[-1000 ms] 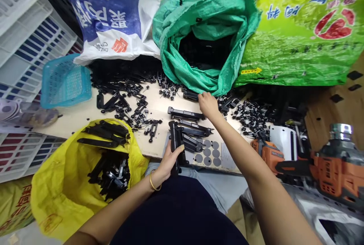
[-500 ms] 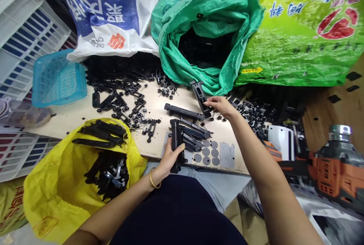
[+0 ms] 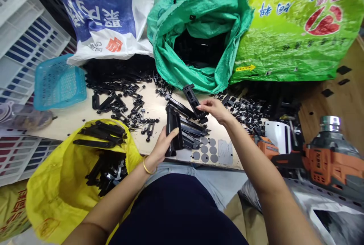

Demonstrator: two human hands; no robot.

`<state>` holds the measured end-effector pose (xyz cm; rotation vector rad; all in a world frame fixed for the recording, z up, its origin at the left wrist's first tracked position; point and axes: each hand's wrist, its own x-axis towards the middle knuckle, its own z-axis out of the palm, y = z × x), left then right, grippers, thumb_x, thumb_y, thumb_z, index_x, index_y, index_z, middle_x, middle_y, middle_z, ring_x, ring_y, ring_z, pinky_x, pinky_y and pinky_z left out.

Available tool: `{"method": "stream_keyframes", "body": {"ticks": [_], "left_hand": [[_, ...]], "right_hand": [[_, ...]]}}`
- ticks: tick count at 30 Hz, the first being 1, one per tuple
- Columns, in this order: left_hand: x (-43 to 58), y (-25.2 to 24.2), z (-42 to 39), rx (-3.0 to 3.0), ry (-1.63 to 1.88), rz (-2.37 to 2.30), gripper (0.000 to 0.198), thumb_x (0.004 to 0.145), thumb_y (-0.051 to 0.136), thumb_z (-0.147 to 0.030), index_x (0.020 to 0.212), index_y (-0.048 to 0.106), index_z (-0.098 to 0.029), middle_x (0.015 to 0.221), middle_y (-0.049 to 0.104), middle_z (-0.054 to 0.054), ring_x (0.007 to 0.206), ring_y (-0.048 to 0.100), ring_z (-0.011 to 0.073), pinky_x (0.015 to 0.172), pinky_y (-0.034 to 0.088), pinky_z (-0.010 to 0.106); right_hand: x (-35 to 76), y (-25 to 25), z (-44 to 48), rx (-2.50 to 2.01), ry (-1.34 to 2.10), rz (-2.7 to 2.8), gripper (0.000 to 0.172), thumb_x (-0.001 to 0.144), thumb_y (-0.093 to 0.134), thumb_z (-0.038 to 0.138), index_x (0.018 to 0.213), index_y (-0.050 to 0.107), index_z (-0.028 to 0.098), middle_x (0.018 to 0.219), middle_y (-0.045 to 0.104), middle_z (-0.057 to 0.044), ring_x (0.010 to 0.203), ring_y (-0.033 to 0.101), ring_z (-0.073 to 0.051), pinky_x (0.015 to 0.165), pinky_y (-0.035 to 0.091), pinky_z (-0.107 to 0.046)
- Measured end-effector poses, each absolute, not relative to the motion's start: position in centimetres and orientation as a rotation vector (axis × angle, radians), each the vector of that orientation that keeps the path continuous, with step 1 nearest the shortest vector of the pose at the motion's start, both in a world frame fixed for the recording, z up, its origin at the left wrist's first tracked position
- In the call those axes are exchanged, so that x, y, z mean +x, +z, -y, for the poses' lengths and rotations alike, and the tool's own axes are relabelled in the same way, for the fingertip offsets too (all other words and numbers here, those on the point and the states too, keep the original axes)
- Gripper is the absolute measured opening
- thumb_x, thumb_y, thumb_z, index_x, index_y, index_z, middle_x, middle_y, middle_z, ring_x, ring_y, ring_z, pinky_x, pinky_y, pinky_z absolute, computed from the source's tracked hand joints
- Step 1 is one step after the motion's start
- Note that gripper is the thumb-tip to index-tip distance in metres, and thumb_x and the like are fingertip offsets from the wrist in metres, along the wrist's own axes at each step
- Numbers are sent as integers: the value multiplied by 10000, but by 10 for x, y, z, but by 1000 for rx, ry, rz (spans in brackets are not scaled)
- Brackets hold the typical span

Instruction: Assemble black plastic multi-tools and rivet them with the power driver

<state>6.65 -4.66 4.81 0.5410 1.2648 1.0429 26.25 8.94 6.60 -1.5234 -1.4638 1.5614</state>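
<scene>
My left hand [image 3: 164, 142] is closed around a long black plastic part [image 3: 174, 131], tilted over the front of the bench. In the fingertips of my right hand [image 3: 212, 109] is a flat black slotted bracket [image 3: 192, 97], gripped near its lower end. Its upper end points toward the green sack [image 3: 199, 80]. Between and below the hands, several long black parts [image 3: 192, 128] lie side by side on the bench [image 3: 145, 144]. The left-hand part covers some of their ends.
Small black linkage pieces [image 3: 113, 101] and pins [image 3: 247, 108] lie scattered on both sides. A yellow sack [image 3: 57, 184] of black parts stands front left, beside a blue basket [image 3: 59, 86]. An orange power tool [image 3: 327, 161] sits at right, and grey discs [image 3: 204, 149] lie near the front edge.
My left hand has raised its black part away from me, turning it slightly. My right hand keeps its bracket and has shifted a little left. The whole view has moved slightly.
</scene>
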Motion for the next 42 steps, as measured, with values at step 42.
{"method": "stream_keyframes", "body": {"ticks": [42], "left_hand": [[-18,53,125,215,1039,-1175,436,599,776,-299,990,621,-185,778,669,25,615,617,139,545,484,218]], "right_hand": [[196,90,64,-313,275,2832,206,947,406,209,809,552,165,693,531,-29,658,477,-153,572,332,-296]]}}
